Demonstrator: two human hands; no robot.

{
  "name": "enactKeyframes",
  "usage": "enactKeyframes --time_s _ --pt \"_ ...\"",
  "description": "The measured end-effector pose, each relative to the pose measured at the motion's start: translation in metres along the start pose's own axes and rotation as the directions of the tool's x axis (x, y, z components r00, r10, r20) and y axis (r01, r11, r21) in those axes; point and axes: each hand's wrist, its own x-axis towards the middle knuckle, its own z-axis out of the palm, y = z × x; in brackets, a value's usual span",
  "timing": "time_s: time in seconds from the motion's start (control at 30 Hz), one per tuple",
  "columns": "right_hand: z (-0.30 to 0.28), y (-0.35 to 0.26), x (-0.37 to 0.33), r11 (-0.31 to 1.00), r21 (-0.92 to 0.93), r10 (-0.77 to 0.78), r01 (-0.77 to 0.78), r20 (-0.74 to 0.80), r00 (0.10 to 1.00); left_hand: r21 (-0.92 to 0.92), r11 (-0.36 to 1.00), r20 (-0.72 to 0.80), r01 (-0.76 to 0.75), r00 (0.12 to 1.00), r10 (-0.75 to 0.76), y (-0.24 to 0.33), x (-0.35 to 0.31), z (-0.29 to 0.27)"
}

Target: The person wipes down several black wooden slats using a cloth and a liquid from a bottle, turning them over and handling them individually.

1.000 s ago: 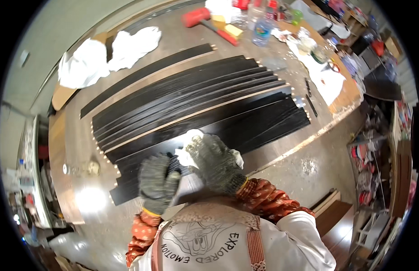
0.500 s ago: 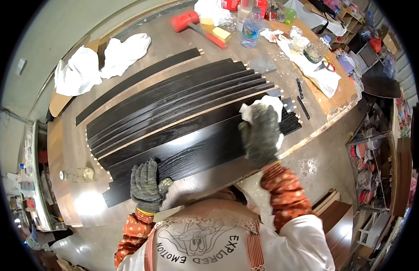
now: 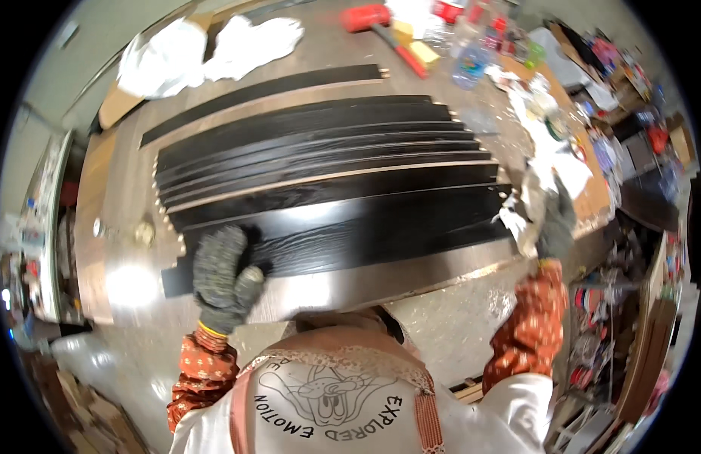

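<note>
In a grey knitted glove, my left hand (image 3: 223, 278) lies flat on the left end of the nearest black wooden board (image 3: 343, 238), its thumb apart. My right hand (image 3: 556, 219), gloved too and blurred, grips a crumpled white cloth (image 3: 526, 216) just past that board's right end. Behind this board lie several more black wooden boards (image 3: 290, 132), closely side by side, with small pale pegs along their ends. A narrower black strip (image 3: 267, 94) rests apart from them, farther back.
A red-headed mallet (image 3: 366, 17), yellow sponges (image 3: 424, 54) and a plastic bottle (image 3: 470, 64) stand at the back right. White bags (image 3: 165, 60) lie back left. A glass jar (image 3: 143, 233) rests near the left edge. Crumpled paper (image 3: 570, 170) covers part of the table's right side.
My right hand has moved right with the cloth, from the board's surface to past its right end. My left hand stays on the board's left end. The view has shifted.
</note>
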Motion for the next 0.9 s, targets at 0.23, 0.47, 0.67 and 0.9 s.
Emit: enactKeyframes --time_s 0.23,0.47,0.67,0.9 --pt "0.089 -0.064 -0.089 0.753 -0.549 -0.027 0.362 0.524 0.851 -0.260 0.334 0.156 0.906 0.381 -0.911 -0.146 -0.110 -0.056" --pt "0.146 0.000 -0.120 0.055 -0.256 0.038 0.965 0.966 0.255 0.256 0.899 0.171 0.355 0.899 -0.404 -0.142 -0.143 -0.040" --pt "0.299 -0.011 -0.195 0.210 0.175 -0.116 0.962 0.981 -0.153 -0.013 0.878 0.236 0.479 0.855 -0.462 -0.146 -0.142 -0.052" --pt "0.456 0.015 -0.286 0.613 0.534 -0.486 0.583 0.836 -0.255 -0.054 0.838 0.334 0.543 0.800 -0.498 -0.154 -0.149 -0.042"
